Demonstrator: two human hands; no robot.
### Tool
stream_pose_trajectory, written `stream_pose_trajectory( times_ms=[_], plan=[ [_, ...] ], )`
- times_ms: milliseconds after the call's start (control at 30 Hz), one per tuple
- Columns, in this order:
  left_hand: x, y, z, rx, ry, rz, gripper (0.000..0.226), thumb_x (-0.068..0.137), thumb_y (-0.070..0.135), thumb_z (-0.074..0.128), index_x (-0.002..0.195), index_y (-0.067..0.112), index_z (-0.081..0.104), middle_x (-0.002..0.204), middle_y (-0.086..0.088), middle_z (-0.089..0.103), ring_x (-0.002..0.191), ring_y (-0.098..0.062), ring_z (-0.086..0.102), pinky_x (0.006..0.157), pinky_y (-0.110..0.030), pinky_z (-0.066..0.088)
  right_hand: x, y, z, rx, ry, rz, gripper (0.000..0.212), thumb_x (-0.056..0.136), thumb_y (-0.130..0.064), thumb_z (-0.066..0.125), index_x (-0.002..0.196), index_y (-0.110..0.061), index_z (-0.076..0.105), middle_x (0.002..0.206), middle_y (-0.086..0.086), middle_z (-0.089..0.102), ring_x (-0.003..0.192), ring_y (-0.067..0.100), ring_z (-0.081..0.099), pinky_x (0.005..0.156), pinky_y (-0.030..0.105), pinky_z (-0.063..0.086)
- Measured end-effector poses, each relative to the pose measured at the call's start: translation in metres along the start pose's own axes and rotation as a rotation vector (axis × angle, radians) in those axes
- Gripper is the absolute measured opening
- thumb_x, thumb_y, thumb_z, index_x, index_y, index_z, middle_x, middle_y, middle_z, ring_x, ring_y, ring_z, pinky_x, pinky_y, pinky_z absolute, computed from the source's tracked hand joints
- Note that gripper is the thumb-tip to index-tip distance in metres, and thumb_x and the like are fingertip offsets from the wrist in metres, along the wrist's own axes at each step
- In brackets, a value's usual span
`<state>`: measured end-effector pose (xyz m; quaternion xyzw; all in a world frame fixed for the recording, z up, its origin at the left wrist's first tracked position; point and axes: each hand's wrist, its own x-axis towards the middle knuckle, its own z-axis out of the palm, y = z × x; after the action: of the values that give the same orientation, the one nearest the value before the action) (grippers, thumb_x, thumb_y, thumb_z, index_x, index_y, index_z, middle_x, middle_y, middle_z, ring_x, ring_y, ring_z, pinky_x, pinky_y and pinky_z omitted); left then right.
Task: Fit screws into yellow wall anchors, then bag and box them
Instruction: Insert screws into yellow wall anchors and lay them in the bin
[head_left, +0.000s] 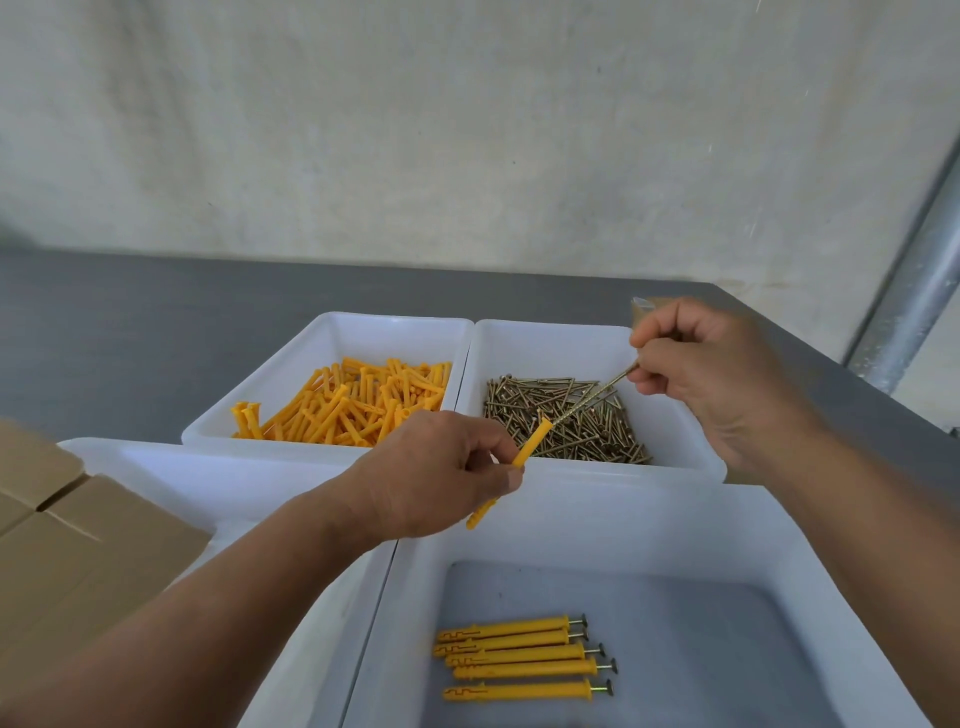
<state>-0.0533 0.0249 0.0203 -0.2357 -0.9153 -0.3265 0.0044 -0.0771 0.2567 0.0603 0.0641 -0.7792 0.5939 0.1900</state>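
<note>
At frame centre, the left hand (436, 478) pinches a ribbed yellow plastic anchor (511, 470), its middle hidden by fingers, while the right hand (711, 374) grips a thin threaded screw (587, 397) at its mouth, above the white tray (691, 467) of screws.

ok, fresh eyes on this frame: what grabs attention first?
The two hands mid-frame: the left hand pinches a yellow plastic wall anchor while the right hand aims a long brass-coloured screw at its open end. Behind them sit two white plastic bins, one heaped with loose yellow anchors, one with loose screws. In the near white bin, five finished anchor-and-screw sets lie side by side.
</note>
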Motion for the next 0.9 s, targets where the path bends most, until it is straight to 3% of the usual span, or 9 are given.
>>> stream_pose_trajectory(
  times_ms=[133, 267, 700, 900],
  plan=[
    [0.0, -0.001, 0.001, 0.001, -0.004, -0.005, 0.008, 0.092, 0.03, 0.064, 0.094, 0.025, 0.071, 0.057, 0.016, 0.058, 0.057, 0.002, 0.058, 0.055, -0.01, 0.042, -0.001, 0.001, 0.003, -0.035, -0.003, 0.002, 0.03, 0.083, 0.011, 0.054, 0.073, -0.015, 0.064, 0.06, -0.003, 0.06, 0.056, 0.007, 0.064, 0.065, 0.029, 0.054],
    [0.001, 0.0, 0.001, 0.005, -0.011, -0.01, 0.01, 0.092, 0.031, 0.064, 0.096, 0.025, 0.071, 0.053, 0.017, 0.056, 0.053, 0.003, 0.055, 0.051, -0.007, 0.037, -0.002, -0.002, 0.002, -0.038, 0.009, -0.002, 0.028, 0.084, 0.01, 0.054, 0.075, -0.014, 0.064, 0.062, -0.001, 0.06, 0.054, 0.003, 0.063, 0.064, 0.026, 0.055],
    [-0.001, 0.003, 0.001, 0.054, -0.028, -0.001, 0.015, 0.092, 0.033, 0.064, 0.101, 0.025, 0.072, 0.059, 0.019, 0.057, 0.055, 0.008, 0.055, 0.051, -0.005, 0.037, -0.008, -0.008, 0.007, -0.159, -0.053, -0.056, 0.03, 0.082, 0.009, 0.057, 0.072, -0.019, 0.064, 0.064, -0.003, 0.06, 0.055, 0.003, 0.064, 0.058, 0.016, 0.054],
    [-0.001, 0.003, 0.001, 0.039, -0.038, -0.002, 0.014, 0.092, 0.033, 0.064, 0.1, 0.026, 0.073, 0.064, 0.017, 0.061, 0.055, 0.007, 0.056, 0.05, -0.004, 0.037, -0.009, -0.013, 0.004, -0.155, -0.003, -0.05, 0.027, 0.083, 0.006, 0.055, 0.074, -0.018, 0.064, 0.066, -0.001, 0.062, 0.053, -0.001, 0.062, 0.057, 0.015, 0.052]
  ],
)
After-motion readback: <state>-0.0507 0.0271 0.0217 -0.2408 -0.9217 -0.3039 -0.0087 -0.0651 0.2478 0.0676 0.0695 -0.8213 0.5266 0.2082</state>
